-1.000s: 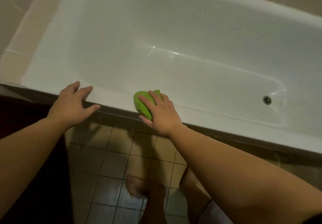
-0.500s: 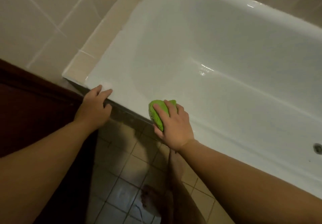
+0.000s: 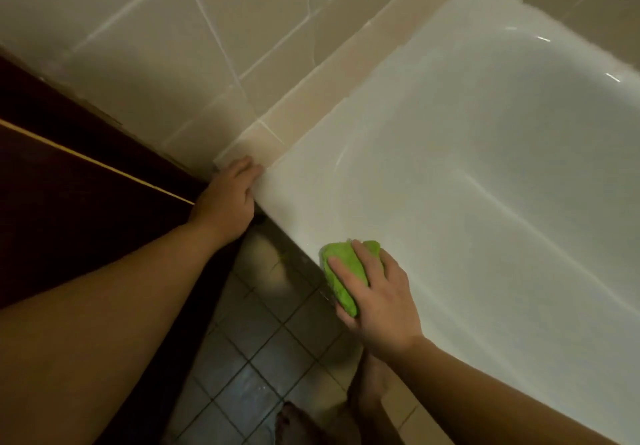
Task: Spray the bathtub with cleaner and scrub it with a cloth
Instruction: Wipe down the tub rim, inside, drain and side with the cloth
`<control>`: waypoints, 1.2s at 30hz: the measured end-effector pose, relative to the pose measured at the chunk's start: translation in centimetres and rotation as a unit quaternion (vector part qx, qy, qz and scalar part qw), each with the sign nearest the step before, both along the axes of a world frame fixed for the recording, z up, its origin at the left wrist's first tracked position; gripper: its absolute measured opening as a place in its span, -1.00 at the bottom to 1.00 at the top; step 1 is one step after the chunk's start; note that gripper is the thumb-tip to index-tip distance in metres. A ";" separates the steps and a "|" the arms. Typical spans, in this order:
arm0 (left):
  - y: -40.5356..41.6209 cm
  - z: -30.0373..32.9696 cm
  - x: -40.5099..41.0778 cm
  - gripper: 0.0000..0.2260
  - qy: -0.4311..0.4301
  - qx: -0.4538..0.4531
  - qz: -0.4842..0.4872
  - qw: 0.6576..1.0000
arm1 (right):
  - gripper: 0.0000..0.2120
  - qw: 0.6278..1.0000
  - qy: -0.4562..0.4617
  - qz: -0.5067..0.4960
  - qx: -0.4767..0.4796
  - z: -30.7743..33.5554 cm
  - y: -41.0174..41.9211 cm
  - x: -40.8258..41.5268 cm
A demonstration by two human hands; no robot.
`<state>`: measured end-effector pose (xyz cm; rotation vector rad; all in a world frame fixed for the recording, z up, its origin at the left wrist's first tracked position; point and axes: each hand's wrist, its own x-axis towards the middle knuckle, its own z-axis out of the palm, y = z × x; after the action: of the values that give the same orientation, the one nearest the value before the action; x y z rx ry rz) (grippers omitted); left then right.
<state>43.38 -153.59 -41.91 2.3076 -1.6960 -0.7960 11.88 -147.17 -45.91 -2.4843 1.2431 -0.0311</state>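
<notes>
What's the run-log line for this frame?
phase: scrubbing near rim | right hand: presses green cloth on bathtub edge | left hand: braced at tub corner, fingers on ledge | spray bottle: not in view

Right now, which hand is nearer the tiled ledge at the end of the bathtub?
Left. The left hand touches the tiled ledge at the bathtub's corner. The right hand is farther along the near rim, pressing the green cloth there.
</notes>
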 end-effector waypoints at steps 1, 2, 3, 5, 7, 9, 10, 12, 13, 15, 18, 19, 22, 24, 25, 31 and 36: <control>-0.3 0.1 0.1 -0.61 0.011 -0.003 0.005 1.000 | -0.09 1.000 -0.009 0.018 -0.002 0.0 -0.8 1.0; -0.6 0.2 0.3 -0.62 0.022 -0.006 0.010 1.000 | -0.11 0.999 -0.021 0.037 -0.004 0.1 -1.8 2.4; -0.9 0.2 0.5 -0.62 0.034 -0.009 0.015 0.999 | -0.13 0.998 -0.030 0.053 -0.007 0.2 -3.0 4.1; -1.2 0.1 0.9 -0.64 0.061 -0.016 0.028 0.998 | -0.19 0.997 -0.040 0.071 -0.008 0.5 -5.6 7.8; -1.6 0.1 1.4 -0.65 0.084 -0.027 0.043 0.995 | -0.26 0.996 -0.047 0.077 -0.011 0.6 -8.2 11.3; -2.0 0.1 1.7 -0.66 0.096 -0.040 0.058 0.993 | -0.29 0.995 -0.051 0.077 -0.020 0.3 -10.9 13.4; -2.2 0.1 1.8 -0.66 0.099 -0.045 0.064 0.992 | -0.30 0.996 -0.054 0.072 -0.026 0.2 -12.3 13.8; -2.4 0.1 1.8 -0.65 0.092 -0.053 0.064 0.992 | -0.33 0.997 -0.060 0.045 -0.028 -0.2 -14.9 13.6; -2.6 0.0 1.8 -0.64 0.082 -0.052 0.058 0.994 | -0.34 0.997 -0.061 0.022 -0.031 -0.2 -15.8 13.1; -2.9 -0.4 1.6 -0.61 0.053 -0.038 0.030 0.997 | -0.37 0.995 -0.081 -0.049 -0.038 -0.5 -16.2 11.6; -3.5 -1.2 0.5 -0.57 0.029 -0.025 -0.010 0.999 | -0.40 0.959 -0.187 -0.207 0.054 -0.7 -12.6 9.4; -3.7 -1.4 -0.1 -0.56 0.028 -0.026 -0.021 0.999 | -0.40 0.940 -0.218 -0.244 0.099 -0.8 -11.0 8.9; -4.8 -2.4 -2.3 -0.52 0.005 -0.043 -0.064 0.997 | -0.38 0.914 -0.261 -0.270 0.156 -1.6 -9.0 7.7; -5.6 -3.1 -3.9 -0.45 -0.033 -0.051 -0.091 0.994 | -0.37 0.905 -0.286 -0.270 0.163 -2.5 -9.6 7.3; -5.9 -3.5 -4.6 -0.42 -0.054 -0.048 -0.099 0.992 | -0.36 0.894 -0.301 -0.284 0.175 -3.0 -10.0 7.2; -7.9 -4.8 -6.6 -0.31 -0.149 -0.058 -0.135 0.978 | -0.28 0.784 -0.330 -0.426 0.309 -6.9 -11.8 5.8; -10.5 -4.9 -7.1 -0.27 -0.152 -0.060 -0.167 0.972 | -0.26 0.729 -0.279 -0.461 0.422 -10.4 -11.9 2.7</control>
<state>36.24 -164.09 -46.78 2.1802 -2.2355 -0.3820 14.61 -159.03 -56.26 -0.8241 1.5649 -0.3463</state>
